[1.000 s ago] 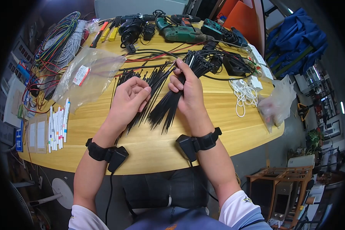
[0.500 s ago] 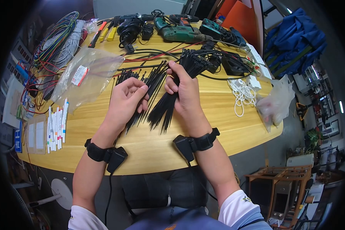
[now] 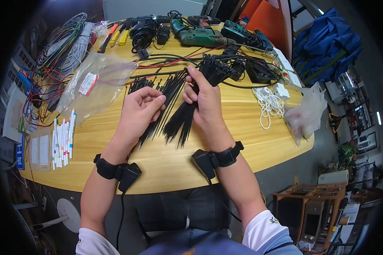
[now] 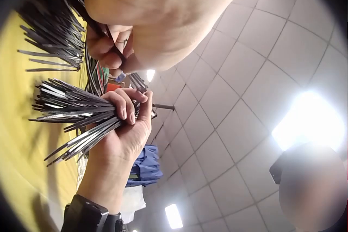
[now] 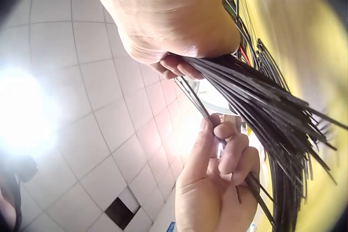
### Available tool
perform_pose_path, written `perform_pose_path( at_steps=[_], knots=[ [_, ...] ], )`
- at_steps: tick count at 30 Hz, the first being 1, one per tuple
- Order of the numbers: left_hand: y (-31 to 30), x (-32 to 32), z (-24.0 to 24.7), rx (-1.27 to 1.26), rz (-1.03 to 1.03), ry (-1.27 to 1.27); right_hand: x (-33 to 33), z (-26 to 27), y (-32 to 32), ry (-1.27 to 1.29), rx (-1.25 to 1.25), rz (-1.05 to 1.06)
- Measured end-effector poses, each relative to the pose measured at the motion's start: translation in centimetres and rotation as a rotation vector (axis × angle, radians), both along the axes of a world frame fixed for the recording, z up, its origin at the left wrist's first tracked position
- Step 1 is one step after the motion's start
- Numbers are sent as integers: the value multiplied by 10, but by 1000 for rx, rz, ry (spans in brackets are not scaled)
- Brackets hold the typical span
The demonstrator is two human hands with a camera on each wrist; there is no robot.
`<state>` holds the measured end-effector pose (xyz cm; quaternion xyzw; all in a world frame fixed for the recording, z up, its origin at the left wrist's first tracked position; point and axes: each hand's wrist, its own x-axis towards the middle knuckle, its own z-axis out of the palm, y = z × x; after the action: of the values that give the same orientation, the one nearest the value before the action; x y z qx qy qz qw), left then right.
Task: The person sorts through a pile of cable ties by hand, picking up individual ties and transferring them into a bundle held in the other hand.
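Note:
A thick bundle of black cable ties is gripped in my right hand, heads pointing away and tails fanning toward me. From the thumb side of that hand, a couple of thin ties run across to my left hand. The left thumb and fingertips pinch them, as the right wrist view shows. Beneath and between the hands, more loose cable ties are spread on the table. In the left wrist view the bundle's tails stick out below the right fingers.
A clear plastic bag and white markers lie to the left on the wooden table. Behind are coiled wires, a green drill and cables. White beaded cord and another bag are at right.
My right hand and its bundle have shifted slightly left since a second ago, with a small turn of the head view. Over the last half second both hands stay almost still.

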<state>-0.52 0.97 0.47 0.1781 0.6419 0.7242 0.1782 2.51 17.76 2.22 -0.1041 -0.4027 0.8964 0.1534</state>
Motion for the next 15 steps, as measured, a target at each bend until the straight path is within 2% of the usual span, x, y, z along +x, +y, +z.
perform_pose_path(
  at_steps=[7,15],
  knots=[
    [-1,2,3,-32,-15,-22,0,1,2,11,-15,-42],
    [-3,-4,-2,58,22,-78,-2,1,3,16,-44,-6]
  ],
)
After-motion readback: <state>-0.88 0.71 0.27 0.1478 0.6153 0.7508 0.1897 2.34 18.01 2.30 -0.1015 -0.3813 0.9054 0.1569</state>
